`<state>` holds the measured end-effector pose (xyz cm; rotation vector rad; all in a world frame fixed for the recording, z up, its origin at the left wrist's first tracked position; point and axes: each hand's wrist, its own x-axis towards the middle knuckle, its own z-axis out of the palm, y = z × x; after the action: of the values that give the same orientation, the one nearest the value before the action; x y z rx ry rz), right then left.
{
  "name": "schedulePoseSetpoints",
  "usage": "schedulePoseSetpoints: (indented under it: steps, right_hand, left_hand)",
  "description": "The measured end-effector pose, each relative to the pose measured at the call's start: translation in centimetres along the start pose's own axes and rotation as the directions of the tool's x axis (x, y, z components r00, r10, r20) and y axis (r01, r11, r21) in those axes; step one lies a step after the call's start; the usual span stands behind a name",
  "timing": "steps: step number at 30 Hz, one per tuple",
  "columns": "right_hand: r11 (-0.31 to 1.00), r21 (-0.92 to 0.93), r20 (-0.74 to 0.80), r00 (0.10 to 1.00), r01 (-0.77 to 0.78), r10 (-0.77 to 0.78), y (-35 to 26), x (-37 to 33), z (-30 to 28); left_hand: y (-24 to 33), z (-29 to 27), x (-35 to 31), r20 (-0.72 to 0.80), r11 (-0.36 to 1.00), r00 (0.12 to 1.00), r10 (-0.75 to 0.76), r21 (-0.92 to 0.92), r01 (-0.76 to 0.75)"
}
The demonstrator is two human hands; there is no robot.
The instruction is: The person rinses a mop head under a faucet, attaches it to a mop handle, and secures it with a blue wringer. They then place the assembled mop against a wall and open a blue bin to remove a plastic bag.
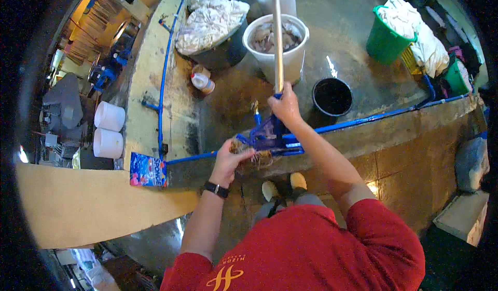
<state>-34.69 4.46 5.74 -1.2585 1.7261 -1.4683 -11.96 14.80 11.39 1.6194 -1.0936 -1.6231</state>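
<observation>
In front of me I hold a mop upside down or steeply tilted, its pale metal handle (278, 36) rising away over the wash area. Just above the blue plastic mop head (270, 131), my right hand (286, 105) is wrapped round the base of the handle. My left hand (228, 160) grips the left end of the head, where brownish fibres (262, 159) stick out; its thumb lies along them. A blue pipe (340, 127) runs along the low wall just behind the mop head. Part of the head is hidden by my right forearm.
Beyond the wall stand a black bucket (346, 111), a large white bin (280, 65) of cloths and a green bin (381, 47) heaped with white cloth. A white bottle (203, 84) lies near a cloth-filled tub (220, 52). A blue packet (148, 169) rests on the left ledge.
</observation>
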Motion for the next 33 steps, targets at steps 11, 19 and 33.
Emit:
schedulePoseSetpoints:
  steps: [11, 19, 33]
  right_hand:
    - [0.872, -0.378, 0.202, 0.892, -0.31, 0.405, 9.0, -2.1, 0.9]
    - [0.859, -0.384, 0.213, 0.872, -0.34, 0.44, 13.8, -2.0, 2.0]
    - [0.835, -0.499, 0.389, 0.8, -0.234, 0.456, 13.7, -13.5, -8.8]
  left_hand:
    - [-4.5, 0.9, 1.3, 0.034, 0.926, 0.997, -0.063, -0.371, 0.071]
    - [-7.5, 1.4, 2.5, 0.035, 0.926, 0.996, -0.079, -0.368, 0.087]
    - [-14.0, -0.1, 6.5, -0.155, 0.955, 0.972, -0.178, -0.264, 0.133]
